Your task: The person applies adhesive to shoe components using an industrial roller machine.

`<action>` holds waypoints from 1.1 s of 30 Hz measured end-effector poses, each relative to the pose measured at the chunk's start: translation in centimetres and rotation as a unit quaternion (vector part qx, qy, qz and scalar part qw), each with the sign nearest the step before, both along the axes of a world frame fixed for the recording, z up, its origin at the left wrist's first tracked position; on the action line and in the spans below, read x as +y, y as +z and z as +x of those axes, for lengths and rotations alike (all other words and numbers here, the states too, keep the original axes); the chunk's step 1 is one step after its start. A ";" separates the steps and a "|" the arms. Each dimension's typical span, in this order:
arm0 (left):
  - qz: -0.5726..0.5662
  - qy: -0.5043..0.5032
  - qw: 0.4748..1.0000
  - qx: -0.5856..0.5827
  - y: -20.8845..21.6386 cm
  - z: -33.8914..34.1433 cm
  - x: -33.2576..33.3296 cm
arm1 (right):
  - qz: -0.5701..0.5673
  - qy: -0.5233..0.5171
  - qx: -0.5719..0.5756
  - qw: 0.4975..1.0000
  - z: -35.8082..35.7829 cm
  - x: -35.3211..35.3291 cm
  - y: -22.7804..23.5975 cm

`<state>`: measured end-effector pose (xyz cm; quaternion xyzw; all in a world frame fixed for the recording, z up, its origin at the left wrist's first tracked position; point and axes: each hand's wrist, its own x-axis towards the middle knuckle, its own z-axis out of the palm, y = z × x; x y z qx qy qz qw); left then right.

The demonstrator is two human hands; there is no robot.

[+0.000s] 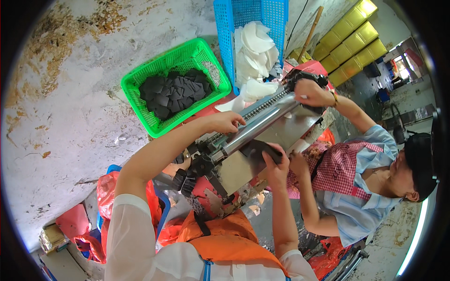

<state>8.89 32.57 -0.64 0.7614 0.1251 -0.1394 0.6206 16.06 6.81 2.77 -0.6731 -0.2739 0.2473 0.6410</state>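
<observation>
A roller machine (262, 126) with a shiny metal roller and a flat feed plate stands in front of me. My left hand (227, 122) reaches over its far side, fingers loosely bent, index fingertip by the roller; nothing shows in it. My right hand (277, 161) pinches a thin black sheet piece (257, 152) between thumb and fingers, at the near side of the roller over the plate. Beyond the machine, a green basket (140, 114) contains a heap of similar black pieces (176, 92). Pale curved pieces (255, 44) fill a blue basket (225, 51) and spill onto the machine's far side.
To the right, a co-worker (351, 173) in a checked apron has one hand (314, 93) at the machine's far end and another (299, 166) near my right hand. Red bags (108, 192) lie in a blue bin at lower left. Yellow boxes (349, 42) are stacked at the back.
</observation>
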 end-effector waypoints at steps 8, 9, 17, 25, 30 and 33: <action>-0.280 0.235 0.931 0.001 3.1 0.1 2.7 | -0.223 0.150 -0.471 0.840 -0.2 -3.0 0.6; -0.277 0.230 0.933 0.007 3.3 -0.4 2.7 | -0.225 0.148 -0.466 0.843 -0.3 -2.8 0.3; -0.264 0.095 0.958 0.054 0.4 -0.3 0.8 | -0.031 0.030 -0.177 0.983 -0.5 0.1 -0.1; -0.249 0.184 0.950 0.037 1.3 -0.3 1.6 | -0.150 0.106 -0.447 0.876 0.1 -0.7 0.2; -0.378 0.117 0.918 0.001 1.6 -0.9 1.6 | -0.048 0.028 -0.346 0.936 -0.5 0.2 -0.9; -0.291 0.100 0.951 0.044 0.7 -0.8 0.5 | -0.063 0.089 -0.140 0.984 -0.1 -1.6 -0.1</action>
